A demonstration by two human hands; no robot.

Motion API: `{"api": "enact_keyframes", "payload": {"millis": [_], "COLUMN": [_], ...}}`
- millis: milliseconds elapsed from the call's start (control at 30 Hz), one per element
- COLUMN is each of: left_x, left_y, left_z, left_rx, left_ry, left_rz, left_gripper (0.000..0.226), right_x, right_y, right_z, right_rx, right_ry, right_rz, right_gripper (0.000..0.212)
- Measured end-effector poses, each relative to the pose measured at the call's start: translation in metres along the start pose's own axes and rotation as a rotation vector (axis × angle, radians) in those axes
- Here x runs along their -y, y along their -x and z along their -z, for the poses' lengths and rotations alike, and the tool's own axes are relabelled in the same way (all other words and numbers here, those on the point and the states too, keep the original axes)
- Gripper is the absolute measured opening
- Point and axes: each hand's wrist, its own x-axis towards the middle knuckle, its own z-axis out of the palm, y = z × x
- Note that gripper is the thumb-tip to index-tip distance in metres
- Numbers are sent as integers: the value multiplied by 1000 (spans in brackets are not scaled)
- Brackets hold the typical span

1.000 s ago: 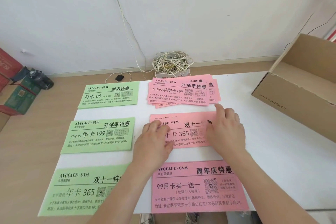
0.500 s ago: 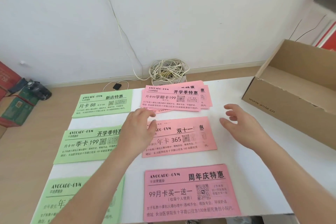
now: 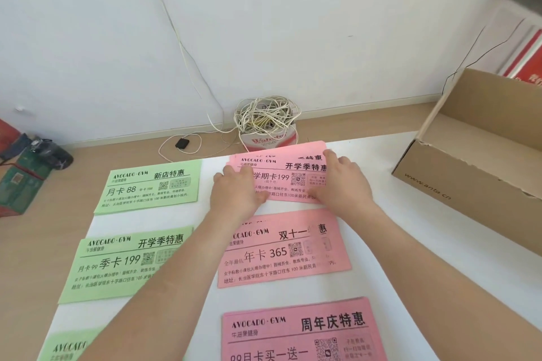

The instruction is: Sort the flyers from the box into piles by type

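Cardboard box [image 3: 457, 184] sits open at the right of the white table [image 3: 396, 243], as before. Far pink flyer pile [image 3: 289, 173] is less fanned than half a second ago. Both hands have left the middle pink pile [image 3: 281, 255]. Left hand [image 3: 237, 193] lies flat on the far pile's left end. Right hand [image 3: 343, 182], fingers straight, lies over its right end. Neither hand grasps.

Surface: white tabletop [image 3: 410, 243].
Left column: far green pile [image 3: 152, 186], middle green pile [image 3: 123, 261] and near green pile [image 3: 67, 346], overhanging its left edge.
Centre column: far pink pile [image 3: 290, 167], unevenly stacked; middle pink pile [image 3: 287, 249]; near pink pile [image 3: 299, 331].
Right: open cardboard box [image 3: 469, 184].
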Motion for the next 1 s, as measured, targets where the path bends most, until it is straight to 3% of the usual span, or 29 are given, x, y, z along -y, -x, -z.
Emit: {"api": "enact_keyframes", "payload": {"millis": [200,367,467,567,667,767,867,1000], "left_x": [11,8,-5,-19,-14,-7,-5,10], "left_y": [-30,-39,-31,-22,-21,-15,-11,-17], "left_z": [18,21,19,15,21,36,47,49], "left_rx": [107,112,51,94,112,131,127,-36], "left_ry": [46,50,310,641,925,1045,1154,1161], "left_rz": [-31,-57,-106,-63,-42,-150,-230,-252], "left_gripper": [102,108,100,86,68,61,63,72], "right_x": [-2,2,3,-1,-11,-22,-27,-21], "right_y": [-10,-19,-22,-26,-32,-36,-33,-28], "right_z": [4,7,8,7,4,8,21,34], "right_rx": [34,94,122,144,146,110,183,-49], "right_ry": [45,97,95,31,-154,-703,-1252,-1254], "right_rz": [7,-9,-27,-52,-99,-155,-84,63], "right_gripper": [82,89,94,89,93,103,70,27]}}
